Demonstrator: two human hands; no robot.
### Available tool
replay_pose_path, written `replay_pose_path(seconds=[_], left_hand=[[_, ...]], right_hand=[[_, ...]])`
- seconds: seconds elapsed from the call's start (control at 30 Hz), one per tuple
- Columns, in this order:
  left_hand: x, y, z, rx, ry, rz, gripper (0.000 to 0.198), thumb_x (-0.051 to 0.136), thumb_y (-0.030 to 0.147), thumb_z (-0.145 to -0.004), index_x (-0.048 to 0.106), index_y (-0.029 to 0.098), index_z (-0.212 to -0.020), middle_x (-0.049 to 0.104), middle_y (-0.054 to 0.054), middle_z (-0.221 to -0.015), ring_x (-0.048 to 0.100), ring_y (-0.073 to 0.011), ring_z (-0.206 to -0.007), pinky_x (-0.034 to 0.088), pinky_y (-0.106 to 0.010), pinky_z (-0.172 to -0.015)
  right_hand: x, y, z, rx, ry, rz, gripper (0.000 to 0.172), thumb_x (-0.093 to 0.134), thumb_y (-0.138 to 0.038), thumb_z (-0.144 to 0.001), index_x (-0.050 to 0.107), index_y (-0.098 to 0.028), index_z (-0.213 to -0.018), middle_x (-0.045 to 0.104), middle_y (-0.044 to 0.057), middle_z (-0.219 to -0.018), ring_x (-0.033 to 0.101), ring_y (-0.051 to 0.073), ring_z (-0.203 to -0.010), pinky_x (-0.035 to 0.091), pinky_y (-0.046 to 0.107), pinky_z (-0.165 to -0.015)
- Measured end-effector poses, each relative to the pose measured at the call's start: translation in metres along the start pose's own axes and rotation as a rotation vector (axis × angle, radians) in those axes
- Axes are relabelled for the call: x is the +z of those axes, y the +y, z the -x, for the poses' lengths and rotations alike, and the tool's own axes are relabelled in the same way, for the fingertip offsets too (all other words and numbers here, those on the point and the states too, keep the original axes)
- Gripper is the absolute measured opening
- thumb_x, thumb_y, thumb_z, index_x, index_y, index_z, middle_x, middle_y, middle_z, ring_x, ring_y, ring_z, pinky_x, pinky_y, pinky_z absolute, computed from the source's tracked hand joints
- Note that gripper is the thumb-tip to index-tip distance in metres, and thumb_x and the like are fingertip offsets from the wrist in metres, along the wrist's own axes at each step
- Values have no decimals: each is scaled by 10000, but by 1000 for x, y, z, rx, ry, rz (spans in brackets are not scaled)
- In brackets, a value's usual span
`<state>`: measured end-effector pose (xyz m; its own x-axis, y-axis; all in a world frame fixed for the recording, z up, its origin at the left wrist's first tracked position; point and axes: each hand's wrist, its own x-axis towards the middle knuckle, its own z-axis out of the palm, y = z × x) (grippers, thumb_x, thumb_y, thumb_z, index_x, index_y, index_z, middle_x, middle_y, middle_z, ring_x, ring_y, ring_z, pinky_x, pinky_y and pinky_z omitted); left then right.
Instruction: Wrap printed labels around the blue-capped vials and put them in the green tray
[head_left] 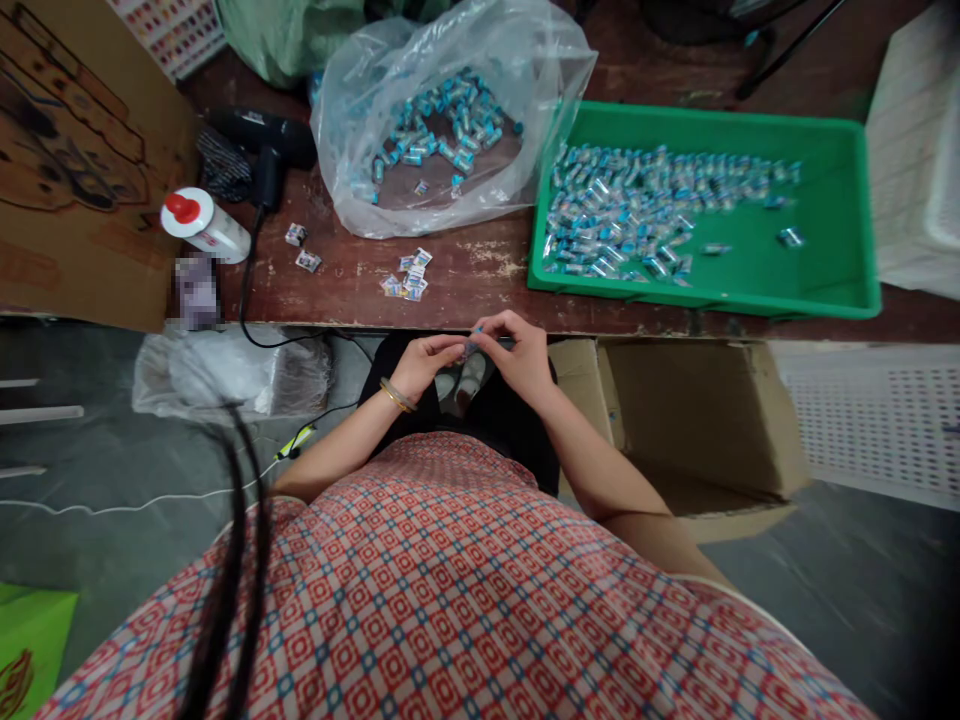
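Note:
Just off the table's near edge, the fingertips of my left hand [421, 366] and my right hand [523, 352] meet around a small blue-capped bottle [471, 347]. Most of it is hidden by the fingers. Both hands are closed in a pinch. Beyond them on the table lies a little pile of printed labels [411, 278]. Many similar small blue-ended bottles [465, 130] lie in and around the mouth of a clear plastic bag [352, 190]. More of them, shiny and wrapped-looking, fill the left part of a green tray [832, 240].
On the left are a black hair dryer [274, 145], a white bottle with a red cap [206, 225], two small stacks of labels [302, 248] and a cardboard box [90, 170]. An open carton [682, 420] and a white perforated basket [877, 420] stand below the table at right.

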<state>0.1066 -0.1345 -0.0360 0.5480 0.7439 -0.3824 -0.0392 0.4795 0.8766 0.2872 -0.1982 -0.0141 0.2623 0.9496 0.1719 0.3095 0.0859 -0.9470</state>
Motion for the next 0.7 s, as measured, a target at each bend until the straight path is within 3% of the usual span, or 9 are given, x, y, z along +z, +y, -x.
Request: replay_pose_path(seconds=[0.2, 0.33, 0.43, 0.7], left_hand=[[7, -8, 2, -212, -135, 145, 589, 987, 589, -548, 822, 141, -894, 796, -89, -868, 706, -148, -761, 498, -258, -719], [16, -5, 2, -203, -96, 229, 566, 1009, 546, -523, 813, 147, -874, 785, -73, -841, 703, -138, -765, 489, -237, -701], [15, 0, 2, -203, -59, 270, 543, 1017, 493, -536, 804, 147, -896, 754, -35, -795, 666, -108, -704, 498, -240, -691], [8, 5, 7, -92, -47, 147, 577, 979, 532, -599, 826, 148, -1002, 782, -48, -815, 668, -113, -669, 497, -249, -653]], right_hand=[[13, 11, 13, 56, 127, 1, 213, 722, -436, -915, 711, -254, -806, 796, 42, -930, 721, 235, -945, 527, 434, -955], [11, 13, 11, 69, 82, 38, 207, 721, -425, -920, 716, -257, -800, 804, 32, -910, 727, 231, -923, 512, 444, -992], [11, 11, 13, 21, 3, 48, 157, 766, -413, -891, 735, -260, -897, 817, 47, -1046, 733, 253, -1040, 486, 470, -1057], [10, 7, 16, -82, -59, 64, 74, 818, -328, -863, 777, -309, -921, 814, 25, -1169, 700, 291, -1181, 436, 544, -1133]])
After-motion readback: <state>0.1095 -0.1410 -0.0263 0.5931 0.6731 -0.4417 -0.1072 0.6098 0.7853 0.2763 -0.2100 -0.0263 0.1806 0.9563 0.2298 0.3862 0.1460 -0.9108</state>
